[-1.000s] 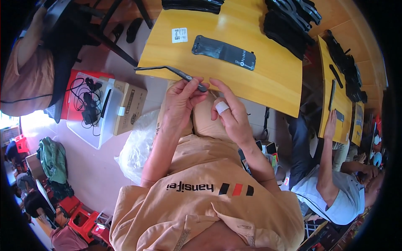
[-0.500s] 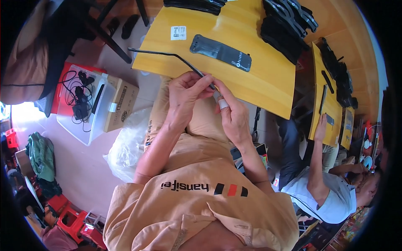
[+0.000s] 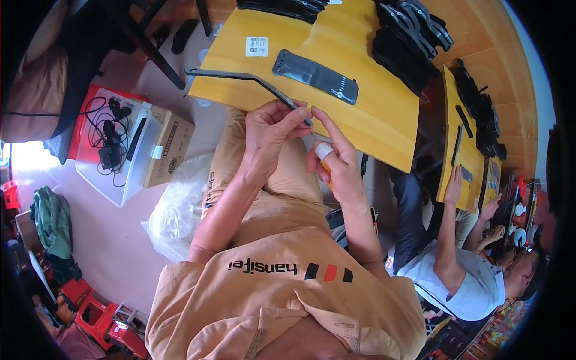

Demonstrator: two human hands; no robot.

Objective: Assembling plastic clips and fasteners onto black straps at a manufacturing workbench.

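Observation:
A long, thin black strip with a bend partway along runs from above the table's left corner to my fingers. My left hand pinches its near end between thumb and fingers. My right hand is close beside that end, with its index finger stretched toward the tip. White wrapping circles one of its digits. The other fingers are curled round a yellow-orange bit that I cannot make out. Beyond both hands, a flat dark grey pouch-like piece with light markings lies on the yellow table.
A white label lies on the table, with black stacked pieces at its far right. To the left stand a clear bin of cables and a cardboard box. A plastic bag is by my leg. Another person works at right.
My right hand has drawn back from the strip's near end, and its index finger has straightened. The strip has turned a little, showing more of its flat face. My left hand keeps its pinch.

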